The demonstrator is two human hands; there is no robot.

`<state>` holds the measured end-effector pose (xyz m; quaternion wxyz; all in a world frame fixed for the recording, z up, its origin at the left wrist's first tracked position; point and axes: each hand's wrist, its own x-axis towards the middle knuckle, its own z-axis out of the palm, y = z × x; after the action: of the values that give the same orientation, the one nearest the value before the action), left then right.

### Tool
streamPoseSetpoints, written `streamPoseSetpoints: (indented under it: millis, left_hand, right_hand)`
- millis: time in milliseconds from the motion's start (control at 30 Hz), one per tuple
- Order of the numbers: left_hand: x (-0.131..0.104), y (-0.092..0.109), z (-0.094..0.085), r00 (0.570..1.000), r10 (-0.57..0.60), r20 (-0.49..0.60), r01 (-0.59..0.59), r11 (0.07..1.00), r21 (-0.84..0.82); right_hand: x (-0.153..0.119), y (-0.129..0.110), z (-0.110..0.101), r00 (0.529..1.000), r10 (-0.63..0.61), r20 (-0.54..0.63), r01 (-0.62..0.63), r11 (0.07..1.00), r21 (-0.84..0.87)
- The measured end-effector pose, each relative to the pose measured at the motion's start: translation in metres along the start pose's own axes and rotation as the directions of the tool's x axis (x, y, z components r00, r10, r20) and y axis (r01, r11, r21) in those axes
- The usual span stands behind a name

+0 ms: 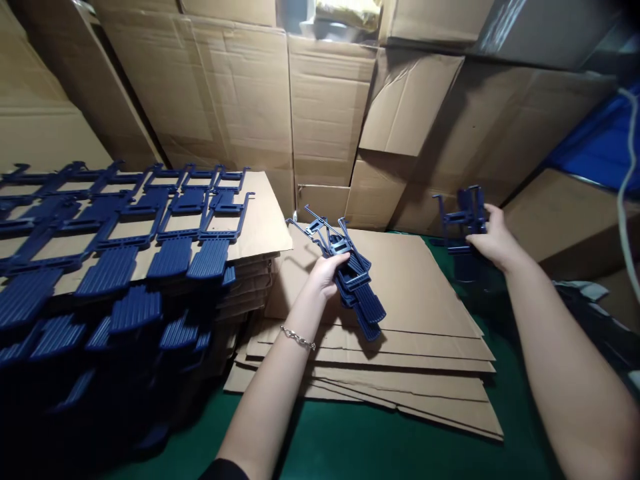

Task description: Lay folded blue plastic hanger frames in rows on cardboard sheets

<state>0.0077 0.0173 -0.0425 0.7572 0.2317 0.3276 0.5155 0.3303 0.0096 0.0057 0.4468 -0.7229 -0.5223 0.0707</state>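
My left hand point(326, 275) is closed around several dark blue plastic frames point(356, 279) with ribbed flat ends, bunched together. They are tilted above a pile of flat cardboard sheets point(405, 293). Out to the right, my right hand point(493, 240) grips another blue plastic frame point(463, 220) near the far edge of the table. Its fingertips are partly hidden behind the part. On the left, rows of similar blue frames point(170, 257) lie on stacked cardboard, their ribbed ends hanging over the front edge.
Large cardboard boxes point(240, 100) form a wall behind the work surface. The green table point(350, 437) shows in front of the sheets. A white cable point(625, 200) hangs at the right, by a blue surface point(595, 140). More blue parts sit in lower layers at left.
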Motion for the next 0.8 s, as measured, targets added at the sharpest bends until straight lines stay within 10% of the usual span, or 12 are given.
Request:
streamPoseSetpoints:
  millis: [233,500,800]
  left_hand:
    - [-0.001,-0.018,0.003,0.999,0.034,0.03,-0.036,0.998,0.049]
    - [-0.001,-0.018,0.009,0.995,0.005,0.096,0.001,0.998,-0.06]
    - [-0.001,-0.021,0.003,0.967,-0.024,0.254,0.099,0.953,-0.287]
  right_hand:
    - [-0.081,-0.1,0.068,0.859,-0.154,0.487,-0.107,0.878,0.466]
    - [-0.097,-0.123,0.13,0.884,-0.127,0.449,-0.029,0.945,0.326]
    - [-0.099,-0.123,0.14,0.925,-0.115,0.362,0.067,0.988,0.142]
